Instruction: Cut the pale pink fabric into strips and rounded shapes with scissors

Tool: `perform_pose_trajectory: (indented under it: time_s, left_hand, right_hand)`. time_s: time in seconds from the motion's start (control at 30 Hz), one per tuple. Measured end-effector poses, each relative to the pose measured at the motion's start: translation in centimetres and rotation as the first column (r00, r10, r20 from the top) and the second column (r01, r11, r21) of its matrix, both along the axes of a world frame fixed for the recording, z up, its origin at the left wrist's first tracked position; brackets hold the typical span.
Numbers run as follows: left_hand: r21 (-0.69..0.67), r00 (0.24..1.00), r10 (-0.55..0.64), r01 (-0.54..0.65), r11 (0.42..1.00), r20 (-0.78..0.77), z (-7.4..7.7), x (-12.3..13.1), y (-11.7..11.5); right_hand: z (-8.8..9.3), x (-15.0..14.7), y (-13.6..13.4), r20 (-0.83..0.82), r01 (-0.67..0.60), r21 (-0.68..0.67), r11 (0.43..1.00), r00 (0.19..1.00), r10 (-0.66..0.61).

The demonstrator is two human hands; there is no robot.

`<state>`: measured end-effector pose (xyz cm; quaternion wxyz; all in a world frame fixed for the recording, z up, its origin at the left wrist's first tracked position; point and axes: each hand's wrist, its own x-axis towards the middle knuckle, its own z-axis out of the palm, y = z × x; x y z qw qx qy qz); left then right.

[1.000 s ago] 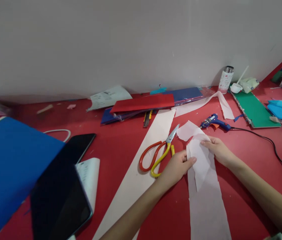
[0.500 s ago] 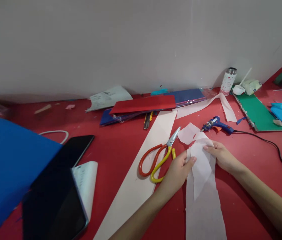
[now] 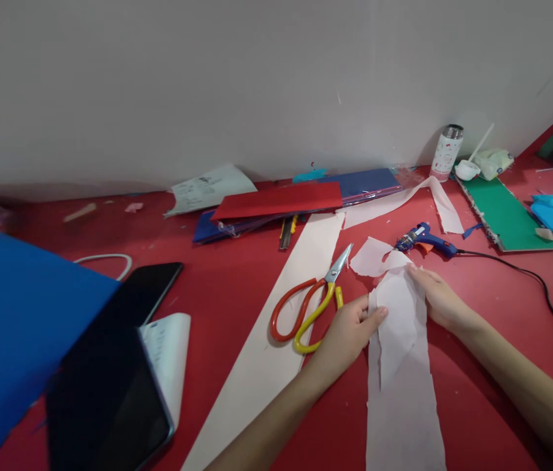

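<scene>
A long pale pink paper strip (image 3: 402, 418) runs toward me over the red table, with a smaller cut paper piece (image 3: 396, 320) lying on its upper part. My left hand (image 3: 350, 332) pinches the left edges of both, thumb on top. At the upper right edge, my right hand (image 3: 438, 297) grips the strip between thumb and fingers; its lower fingers are hidden. Scissors (image 3: 308, 307) with one red and one yellow handle lie partly apart, left of my left hand. A curved paper scrap (image 3: 370, 256) and a blue glue gun (image 3: 426, 241) lie just beyond the strip.
A long cream strip (image 3: 257, 366) lies under the scissors. Phones (image 3: 104, 392), a white box (image 3: 173, 366) and a blue sheet (image 3: 26, 327) are at left. Red and blue sheets (image 3: 281, 199), a flask (image 3: 447, 154) and a green board (image 3: 509, 212) line the back. The glue gun's cord (image 3: 531, 278) trails right.
My right hand has slid from the smaller piece's top to the upper right edge of the strip. The smaller piece now lies flatter. My left hand keeps its pinch.
</scene>
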<state>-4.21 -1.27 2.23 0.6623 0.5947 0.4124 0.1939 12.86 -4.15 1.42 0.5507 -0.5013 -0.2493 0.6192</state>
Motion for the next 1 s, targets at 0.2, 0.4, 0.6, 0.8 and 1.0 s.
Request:
perform_pose_trajectory:
  time_s: [0.2, 0.4, 0.6, 0.8, 1.0]
  left_hand:
    - [-0.034, 1.0, 0.005, -0.005, 0.999, 0.004, 0.2, 0.0, -0.1]
    - [-0.026, 0.999, 0.052, -0.052, 0.998, 0.004, -0.1, 0.0, -0.1]
    - [0.006, 0.995, 0.102, -0.102, 0.995, 0.001, -1.0, -0.2, 0.0]
    - [0.032, 0.996, 0.088, -0.088, 0.996, -0.003, -0.9, -0.4, 0.0]
    - [0.086, 0.991, 0.093, -0.085, 0.993, -0.094, 0.0, -0.7, -0.1]
  right_hand:
    - [-0.1, 0.2, 0.0, 0.008, -0.031, 0.026, 0.999, 0.999, 0.031]
    - [-0.1, 0.2, -0.2, -0.008, -0.076, 0.046, 0.996, 0.997, 0.077]
    - [-0.3, 0.8, -0.6, 0.162, -0.264, 0.039, 0.964, 0.953, 0.254]
    - [-0.4, 0.8, -1.1, 0.341, -0.292, 0.03, 0.956, 0.902, 0.265]
    - [0.0, 0.7, -1.2, 0.377, -0.257, 0.028, 0.966, 0.898, 0.228]
